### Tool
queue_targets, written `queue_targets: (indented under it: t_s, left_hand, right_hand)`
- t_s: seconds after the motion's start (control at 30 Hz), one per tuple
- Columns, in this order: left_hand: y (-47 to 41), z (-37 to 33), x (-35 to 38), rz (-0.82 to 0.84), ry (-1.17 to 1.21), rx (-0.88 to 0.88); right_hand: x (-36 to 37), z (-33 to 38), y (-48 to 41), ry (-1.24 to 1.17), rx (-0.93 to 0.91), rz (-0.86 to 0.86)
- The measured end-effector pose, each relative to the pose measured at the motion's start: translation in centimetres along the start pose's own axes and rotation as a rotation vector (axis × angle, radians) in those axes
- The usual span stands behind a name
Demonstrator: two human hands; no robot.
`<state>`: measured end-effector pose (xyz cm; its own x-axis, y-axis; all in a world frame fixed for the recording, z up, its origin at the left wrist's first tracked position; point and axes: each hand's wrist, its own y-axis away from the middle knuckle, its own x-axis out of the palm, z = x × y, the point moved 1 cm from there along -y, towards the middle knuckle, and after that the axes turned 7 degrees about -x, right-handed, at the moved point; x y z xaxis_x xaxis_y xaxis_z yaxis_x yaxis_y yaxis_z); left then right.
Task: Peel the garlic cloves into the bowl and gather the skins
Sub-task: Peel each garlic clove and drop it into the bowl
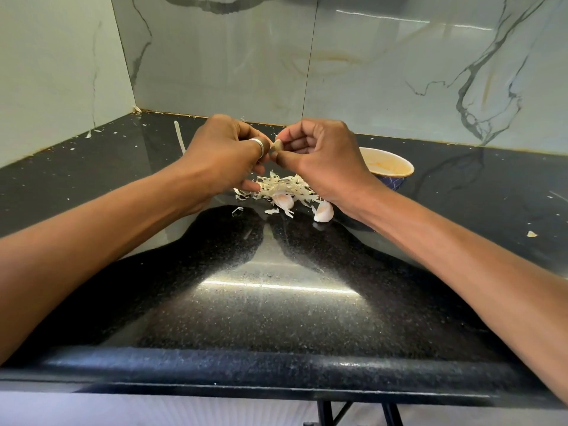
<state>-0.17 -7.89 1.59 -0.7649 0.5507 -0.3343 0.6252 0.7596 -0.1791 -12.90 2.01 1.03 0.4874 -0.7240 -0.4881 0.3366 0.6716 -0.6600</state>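
Centrally, the curled fingers [289, 139] of both hands met around one small garlic clove [278, 146], pinching it from either side in the air above the tabletop [276, 302]. The left hand [221, 155], with a silver ring [258, 146] on one finger, gripped the clove's left end. The right hand [322, 158] held its right end between thumb and forefinger. How much skin was left on that clove could not be told.

Directly beneath the hands lay a loose heap of pale, papery skins [285, 187] on the black speckled tabletop. Two unpeeled cloves rested at the near edge of the heap: one [284, 200] partly tucked under the skins, the other [324, 212] just to its right, partly hidden by the right wrist.

Behind the right hand stood a bowl [396, 167], blue outside and cream inside; its contents were hidden. A white strip [179, 139] lay beyond the left hand, and small flecks of skin were scattered across the surface, including one scrap [531, 233] far to the right. Both bare forearms reached in from the near edge. Glossy marble-patterned wall panels [368, 72] enclosed the corner behind.
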Motion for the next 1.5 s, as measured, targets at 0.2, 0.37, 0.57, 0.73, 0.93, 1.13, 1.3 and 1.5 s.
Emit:
queue_targets:
  t_s: [0.2,0.37,0.57,0.73,0.93,1.13,1.3,1.5]
  left_hand:
    - [-0.1,0.0,-0.2,-0.025,-0.009,-0.026]
    - [-0.3,0.2,-0.4,-0.056,-0.035,-0.041]
    - [-0.2,0.1,-0.3,-0.12,-0.117,0.008]
    - [0.3,-0.2,-0.4,-0.154,-0.191,0.208]
    - [0.5,-0.1,-0.4,-0.183,-0.299,0.446]
    - [0.8,-0.2,-0.3,-0.239,-0.434,0.615]
    - [0.9,-0.2,-0.3,-0.28,-0.538,0.686]
    - [1.1,-0.1,-0.3,-0.301,-0.633,0.726]
  right_hand:
    - [-0.3,0.1,-0.1,-0.128,0.079,0.018]
    - [-0.7,0.0,-0.2,-0.24,0.143,-0.02]
    - [-0.8,0.3,-0.1,-0.551,0.259,-0.006]
    - [-0.9,0.5,-0.2,-0.812,0.374,-0.019]
    - [-1.2,0.4,-0.3,-0.845,0.401,-0.012]
    - [-1.3,0.3,-0.3,-0.853,0.407,-0.022]
    - [-1.1,0.5,-0.3,-0.833,0.412,-0.037]
    - [-0.5,0.7,0.0,-0.798,0.42,-0.044]
